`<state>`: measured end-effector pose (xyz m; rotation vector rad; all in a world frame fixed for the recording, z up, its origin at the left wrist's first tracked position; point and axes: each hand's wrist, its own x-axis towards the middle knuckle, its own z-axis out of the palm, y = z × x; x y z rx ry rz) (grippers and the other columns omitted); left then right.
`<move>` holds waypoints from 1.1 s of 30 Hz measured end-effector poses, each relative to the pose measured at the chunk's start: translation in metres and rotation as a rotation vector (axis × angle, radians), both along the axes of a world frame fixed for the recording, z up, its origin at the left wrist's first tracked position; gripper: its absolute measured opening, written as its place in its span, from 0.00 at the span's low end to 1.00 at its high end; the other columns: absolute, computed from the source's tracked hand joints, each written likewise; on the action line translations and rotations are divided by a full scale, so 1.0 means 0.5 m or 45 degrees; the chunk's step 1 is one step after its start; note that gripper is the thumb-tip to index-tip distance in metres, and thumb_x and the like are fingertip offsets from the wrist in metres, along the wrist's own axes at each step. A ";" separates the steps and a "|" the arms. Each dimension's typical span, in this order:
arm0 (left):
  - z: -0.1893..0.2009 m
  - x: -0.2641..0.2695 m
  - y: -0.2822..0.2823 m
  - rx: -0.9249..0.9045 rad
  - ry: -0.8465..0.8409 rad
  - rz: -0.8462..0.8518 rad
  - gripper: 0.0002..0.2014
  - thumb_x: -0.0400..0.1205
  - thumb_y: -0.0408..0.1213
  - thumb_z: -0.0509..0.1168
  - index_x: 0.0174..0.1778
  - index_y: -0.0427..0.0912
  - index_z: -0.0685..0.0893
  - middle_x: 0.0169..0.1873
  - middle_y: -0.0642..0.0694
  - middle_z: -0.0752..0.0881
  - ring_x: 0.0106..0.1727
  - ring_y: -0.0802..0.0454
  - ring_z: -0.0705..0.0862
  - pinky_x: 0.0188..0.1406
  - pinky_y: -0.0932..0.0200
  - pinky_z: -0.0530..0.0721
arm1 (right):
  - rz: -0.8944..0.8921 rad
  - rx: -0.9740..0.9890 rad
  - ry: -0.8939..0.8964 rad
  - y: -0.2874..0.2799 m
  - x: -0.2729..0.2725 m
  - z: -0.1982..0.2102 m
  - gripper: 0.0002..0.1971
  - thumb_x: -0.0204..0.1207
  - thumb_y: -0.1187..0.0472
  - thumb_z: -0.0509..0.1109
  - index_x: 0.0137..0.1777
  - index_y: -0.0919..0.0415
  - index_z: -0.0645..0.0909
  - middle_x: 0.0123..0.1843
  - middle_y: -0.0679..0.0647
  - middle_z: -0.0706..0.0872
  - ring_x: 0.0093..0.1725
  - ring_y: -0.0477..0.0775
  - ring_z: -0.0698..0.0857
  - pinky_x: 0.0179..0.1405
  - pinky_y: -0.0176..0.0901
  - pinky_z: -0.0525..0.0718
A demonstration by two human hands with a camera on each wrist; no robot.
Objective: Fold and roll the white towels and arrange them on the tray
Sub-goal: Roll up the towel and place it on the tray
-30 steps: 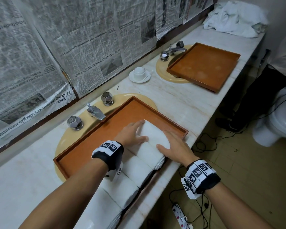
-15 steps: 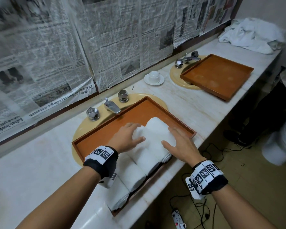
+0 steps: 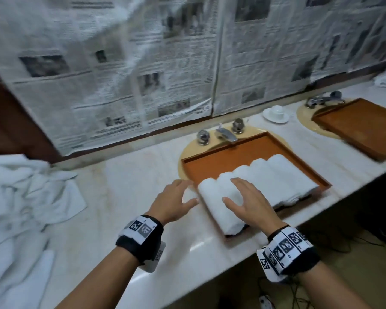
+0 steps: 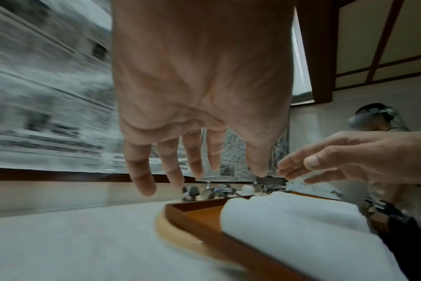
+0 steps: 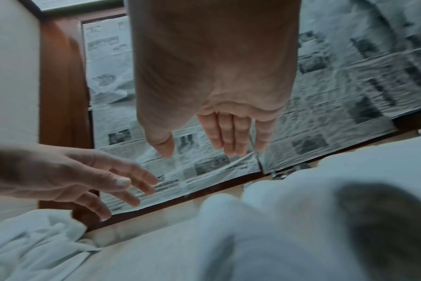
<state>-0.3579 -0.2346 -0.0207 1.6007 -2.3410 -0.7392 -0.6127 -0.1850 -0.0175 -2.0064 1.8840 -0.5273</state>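
From the head camera: rolled towels [image 3: 261, 181] lie side by side on the tray [image 3: 212, 166], right hand [image 3: 245, 204] spread above them; the loose towels [image 3: 25, 197] lie leftward, nearer the left hand [image 3: 174, 204].

Left wrist: fingers [image 4: 142, 176] spread, holding nothing.

Right wrist: likewise slack, empty.

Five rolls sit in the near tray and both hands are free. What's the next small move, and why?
Probably send the left hand to the loose towel pile on its side of the counter. Both hands are open and empty; the right hand hovers above the rolled towels.
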 end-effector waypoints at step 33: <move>0.039 0.745 0.236 -0.146 -0.493 1.061 0.29 0.86 0.53 0.61 0.83 0.52 0.65 0.83 0.49 0.64 0.82 0.44 0.62 0.74 0.40 0.68 | 1.125 -0.002 0.115 -0.082 0.915 -0.035 0.35 0.85 0.43 0.61 0.85 0.61 0.60 0.86 0.56 0.63 0.84 0.55 0.63 0.79 0.46 0.65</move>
